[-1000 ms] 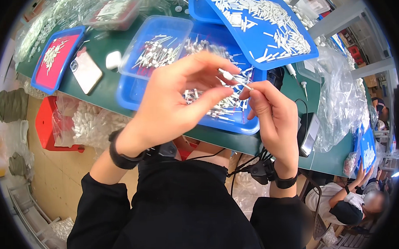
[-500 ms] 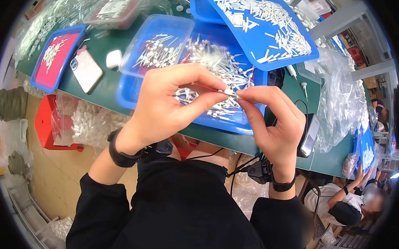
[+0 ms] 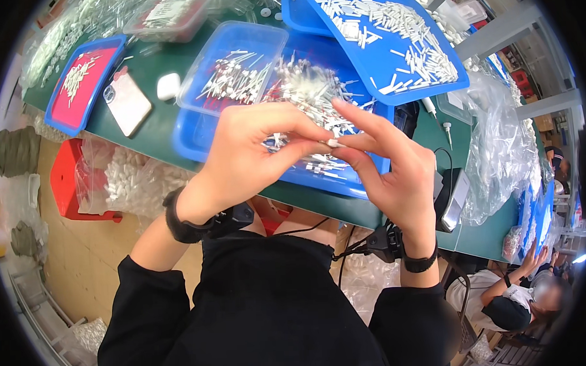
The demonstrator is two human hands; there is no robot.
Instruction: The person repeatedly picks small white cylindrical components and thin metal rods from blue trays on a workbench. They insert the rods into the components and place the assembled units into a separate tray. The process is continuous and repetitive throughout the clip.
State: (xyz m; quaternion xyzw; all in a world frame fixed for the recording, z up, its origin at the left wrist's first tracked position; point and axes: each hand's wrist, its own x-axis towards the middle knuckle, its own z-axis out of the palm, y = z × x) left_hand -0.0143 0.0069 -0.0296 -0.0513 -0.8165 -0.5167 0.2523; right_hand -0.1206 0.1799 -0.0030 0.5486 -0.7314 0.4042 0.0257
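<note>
On the table [image 3: 159, 134], from the left, come a first tray [image 3: 63, 117], a phone [image 3: 127, 105], a case [image 3: 168, 86] and then a basin [image 3: 188, 139], with sticks [image 3: 310, 85] in it and a tub [image 3: 249, 40] over its far left part. A second tray [image 3: 385, 60] overlaps the basin's far right corner, and a plastic bag [image 3: 497, 127] lies farther right.

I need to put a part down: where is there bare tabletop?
Bare green tabletop lies between the phone and large blue tray, and at right between the clear plastic bag and the near edge. Far left is crowded with pale pieces.
</note>
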